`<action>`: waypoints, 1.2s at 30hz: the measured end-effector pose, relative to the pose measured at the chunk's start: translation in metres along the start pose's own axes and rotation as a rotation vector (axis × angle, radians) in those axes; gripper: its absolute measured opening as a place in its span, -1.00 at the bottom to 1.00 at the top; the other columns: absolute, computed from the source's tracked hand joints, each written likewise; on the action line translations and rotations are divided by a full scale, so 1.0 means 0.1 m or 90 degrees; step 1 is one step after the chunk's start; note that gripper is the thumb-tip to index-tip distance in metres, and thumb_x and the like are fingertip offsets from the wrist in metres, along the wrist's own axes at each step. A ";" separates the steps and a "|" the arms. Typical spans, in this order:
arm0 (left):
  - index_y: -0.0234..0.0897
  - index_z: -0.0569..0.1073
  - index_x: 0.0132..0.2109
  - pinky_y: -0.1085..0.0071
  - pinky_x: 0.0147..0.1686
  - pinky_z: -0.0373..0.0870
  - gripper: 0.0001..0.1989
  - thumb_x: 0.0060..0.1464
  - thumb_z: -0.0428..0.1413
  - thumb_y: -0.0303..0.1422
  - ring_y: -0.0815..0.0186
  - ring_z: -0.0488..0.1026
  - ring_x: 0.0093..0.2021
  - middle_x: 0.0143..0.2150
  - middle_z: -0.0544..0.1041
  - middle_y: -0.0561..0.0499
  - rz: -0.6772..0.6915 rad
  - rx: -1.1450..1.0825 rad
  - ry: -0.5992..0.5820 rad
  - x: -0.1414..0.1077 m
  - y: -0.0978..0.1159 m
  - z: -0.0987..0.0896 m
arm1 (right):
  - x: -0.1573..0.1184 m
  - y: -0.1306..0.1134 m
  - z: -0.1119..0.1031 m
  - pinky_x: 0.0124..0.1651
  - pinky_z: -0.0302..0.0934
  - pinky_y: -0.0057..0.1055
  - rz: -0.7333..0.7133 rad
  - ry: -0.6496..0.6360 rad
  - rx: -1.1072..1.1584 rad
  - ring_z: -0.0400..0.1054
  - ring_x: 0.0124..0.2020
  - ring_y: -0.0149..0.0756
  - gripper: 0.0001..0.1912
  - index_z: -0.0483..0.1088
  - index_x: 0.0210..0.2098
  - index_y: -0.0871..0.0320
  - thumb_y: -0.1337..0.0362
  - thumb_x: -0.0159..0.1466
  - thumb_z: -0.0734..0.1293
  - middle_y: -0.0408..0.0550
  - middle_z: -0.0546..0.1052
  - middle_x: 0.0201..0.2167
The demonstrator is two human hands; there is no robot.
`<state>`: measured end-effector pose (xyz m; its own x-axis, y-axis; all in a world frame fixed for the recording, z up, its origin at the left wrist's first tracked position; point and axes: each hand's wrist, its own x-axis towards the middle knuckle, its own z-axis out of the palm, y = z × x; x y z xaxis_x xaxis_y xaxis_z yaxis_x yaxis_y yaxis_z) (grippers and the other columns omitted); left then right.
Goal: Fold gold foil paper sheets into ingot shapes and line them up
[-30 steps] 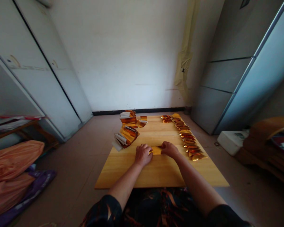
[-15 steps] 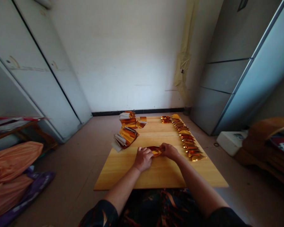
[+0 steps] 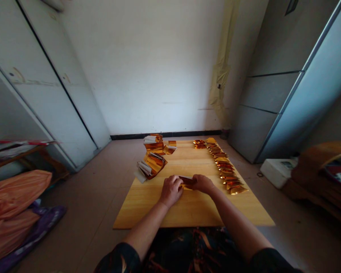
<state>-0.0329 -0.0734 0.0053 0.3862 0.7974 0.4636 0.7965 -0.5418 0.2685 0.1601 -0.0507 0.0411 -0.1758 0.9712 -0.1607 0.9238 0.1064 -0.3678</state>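
Note:
Between my hands, low over the wooden board, is a piece of gold foil paper point(image 3: 188, 182), partly folded, with a pale edge along its top. My left hand point(image 3: 172, 189) grips its left end with curled fingers. At the other end my right hand point(image 3: 202, 183) pinches it, fingers closed; parts of the foil are hidden behind both hands. Left of my hands lies a stack of gold foil sheets point(image 3: 155, 163), bent and showing white backs. Along the board's right side runs a row of folded gold foil pieces point(image 3: 226, 170), overlapping each other.
The wooden board point(image 3: 147, 212) serves as a low work surface. More foil sheets point(image 3: 154, 146) lie at its far left, and a small folded foil bunch point(image 3: 199, 144) at its far right. A white box point(image 3: 277, 170) stands on the floor to the right, near a grey refrigerator point(image 3: 268, 91).
The foil paper between my hands has gone from an opened, hollow shape to a flatter one with its pale edge showing. My hands have shifted only slightly.

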 end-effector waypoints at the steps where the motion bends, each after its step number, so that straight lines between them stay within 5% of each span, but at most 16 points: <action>1: -0.17 0.43 -0.06 0.27 -0.08 0.22 -0.68 -0.03 0.12 -0.42 0.20 0.33 -0.04 -0.06 0.42 -0.07 -0.010 0.000 0.018 0.00 0.01 -0.01 | -0.01 0.00 0.01 -0.42 -0.02 -0.51 0.000 0.004 -0.012 0.36 -0.32 -0.31 -0.75 0.45 -0.27 0.10 0.18 0.05 0.37 -0.09 0.54 -0.32; 5: -0.12 0.23 0.18 0.17 0.07 0.13 -0.37 -0.08 0.14 -0.43 0.12 0.22 0.13 0.15 0.28 -0.12 -0.030 0.019 0.051 -0.01 0.03 -0.04 | -0.04 0.01 0.02 -0.42 -0.04 -0.51 -0.003 0.008 -0.031 0.36 -0.32 -0.33 -0.81 0.45 -0.29 0.08 0.27 0.06 0.35 -0.11 0.54 -0.31; 10: -0.09 0.22 0.20 0.10 0.12 0.03 -0.36 -0.06 0.14 -0.41 0.07 0.12 0.21 0.24 0.21 -0.11 -0.026 0.051 0.048 -0.01 0.05 -0.06 | -0.08 -0.01 0.01 -0.41 -0.04 -0.50 -0.006 0.027 -0.042 0.37 -0.30 -0.32 -0.83 0.45 -0.29 0.07 0.23 0.10 0.33 -0.10 0.53 -0.28; 16: -0.10 0.47 -0.15 0.10 0.02 0.06 -0.72 -0.02 0.09 -0.50 0.12 0.22 0.11 0.06 0.43 -0.02 0.046 0.059 -0.035 -0.01 0.04 -0.09 | -0.13 0.01 0.09 -0.34 0.04 -0.49 -0.060 0.078 -0.096 0.38 -0.28 -0.32 -0.83 0.44 -0.26 0.06 0.30 0.19 0.24 -0.08 0.50 -0.24; 27: -0.19 0.50 -0.24 0.20 -0.10 0.12 -0.80 0.02 0.03 -0.49 0.23 0.39 -0.16 -0.23 0.54 -0.02 0.099 0.063 -0.096 -0.07 0.01 -0.12 | -0.34 0.09 0.18 -0.25 0.14 -0.47 -0.239 0.136 -0.222 0.30 -0.18 -0.27 -0.77 0.44 -0.28 0.11 0.36 0.26 0.15 0.02 0.45 -0.23; 32: -0.23 0.49 -0.33 0.10 0.02 0.05 -0.90 0.02 0.09 -0.34 0.22 0.42 -0.21 -0.29 0.54 -0.01 0.082 0.069 -0.096 -0.06 0.08 -0.17 | -0.31 0.11 0.20 -0.25 0.15 -0.50 -0.196 0.143 -0.149 0.33 -0.20 -0.32 -0.76 0.48 -0.31 0.08 0.35 0.24 0.17 -0.03 0.46 -0.25; 36: -0.26 0.47 -0.38 0.06 0.09 0.01 -0.77 0.12 0.04 -0.23 0.25 0.44 -0.28 -0.34 0.54 -0.02 0.035 0.100 -0.083 0.00 0.15 -0.10 | -0.16 0.09 0.18 -0.23 0.15 -0.52 -0.132 0.148 -0.064 0.35 -0.26 -0.37 -0.77 0.49 -0.35 0.14 0.33 0.22 0.18 -0.04 0.47 -0.29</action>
<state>-0.0259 -0.0841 0.0178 0.4806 0.8008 0.3574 0.8311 -0.5460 0.1056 0.1648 -0.0692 0.0240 -0.2923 0.9480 0.1260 0.9074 0.3165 -0.2766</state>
